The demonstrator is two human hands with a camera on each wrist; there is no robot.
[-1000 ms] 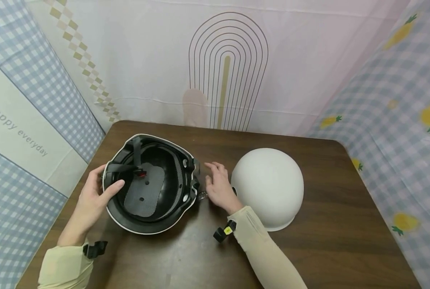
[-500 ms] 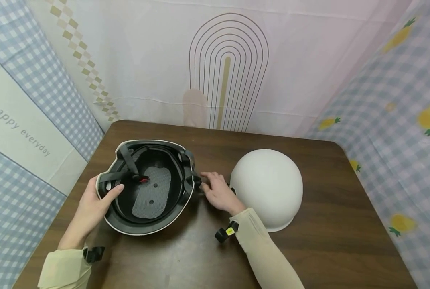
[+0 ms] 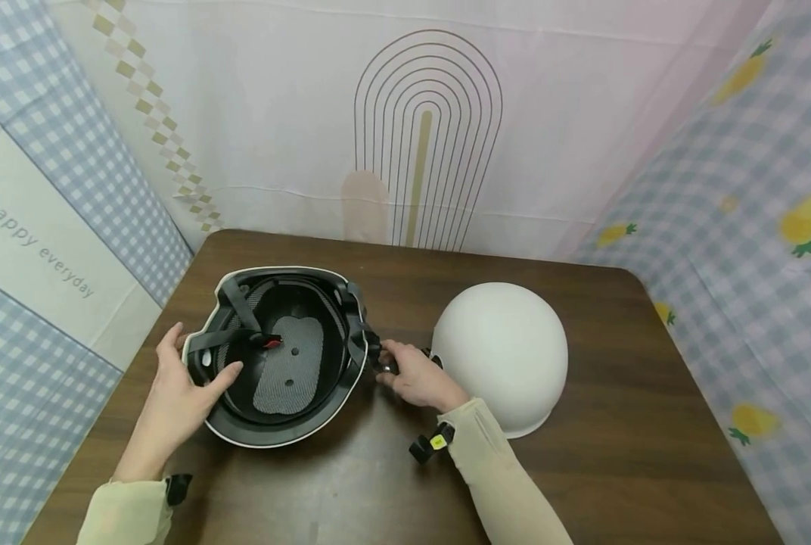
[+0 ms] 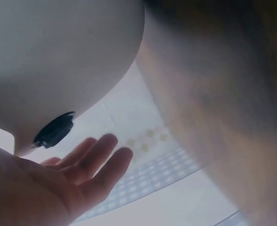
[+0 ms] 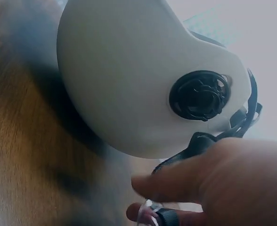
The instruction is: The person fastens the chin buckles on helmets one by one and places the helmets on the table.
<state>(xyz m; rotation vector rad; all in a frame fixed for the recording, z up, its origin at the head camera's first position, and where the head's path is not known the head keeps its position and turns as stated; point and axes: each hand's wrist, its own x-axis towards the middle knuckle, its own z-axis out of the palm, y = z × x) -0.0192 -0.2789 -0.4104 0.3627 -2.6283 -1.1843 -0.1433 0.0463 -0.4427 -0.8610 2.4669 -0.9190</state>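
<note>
An upturned helmet [image 3: 269, 431] with a white shell and black padded lining lies on the left of the table. Black straps with a red-marked buckle [image 3: 272, 343] cross its opening. My left hand [image 3: 177, 409] is at its left rim, thumb over the opening; in the left wrist view the fingers [image 4: 98, 162] are spread, apart from the white shell [image 4: 68, 52]. My right hand [image 3: 422, 375] pinches a black strap [image 5: 169, 216] with a clear piece on it beside the helmet's right side. A round black fitting [image 5: 199, 95] sits on the shell there.
A second white helmet [image 3: 501, 356] stands dome up just right of my right hand. Both rest on a dark brown wooden table [image 3: 623, 454]. Patterned cloth [image 3: 276, 113] hangs behind and at the sides.
The helmet has turned and shifted slightly left. My left fingers have loosened from its rim. My right hand has closed from loosely spread fingers to a pinch on the strap.
</note>
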